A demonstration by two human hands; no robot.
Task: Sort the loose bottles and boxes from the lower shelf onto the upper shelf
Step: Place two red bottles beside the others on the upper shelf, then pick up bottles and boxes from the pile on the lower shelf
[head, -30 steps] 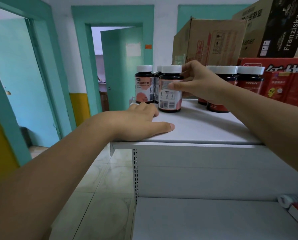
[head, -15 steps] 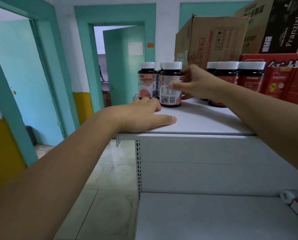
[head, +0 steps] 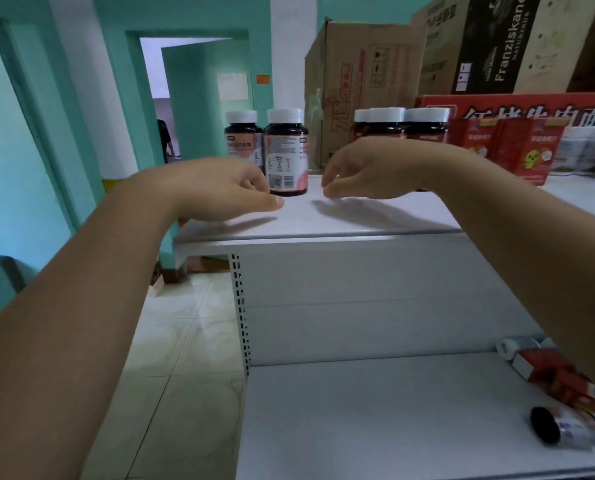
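Observation:
Two dark bottles with white caps (head: pixel 286 152) stand at the left end of the upper shelf (head: pixel 358 220). More dark bottles (head: pixel 401 124) stand to their right, partly behind my right hand (head: pixel 368 169). That hand hovers just right of the front bottle, fingers loosely curled, holding nothing. My left hand (head: pixel 220 188) rests on the shelf's left corner, thumb out, touching no bottle. On the lower shelf (head: pixel 375 410) at the right lie red boxes (head: pixel 552 374), a white bottle (head: pixel 517 344) and a dark bottle on its side (head: pixel 566 429).
Red boxes (head: pixel 507 147) and pale packets (head: pixel 587 150) fill the right of the upper shelf. Large cardboard cartons (head: pixel 365 84) stand behind. A tiled floor (head: pixel 171 341) and a teal doorway (head: pixel 199 98) lie to the left, with a person seen beyond the door.
My right hand has let go of the front bottle and drawn back to the right. The view has tilted down, showing more of the lower shelf. My left hand stays on the corner.

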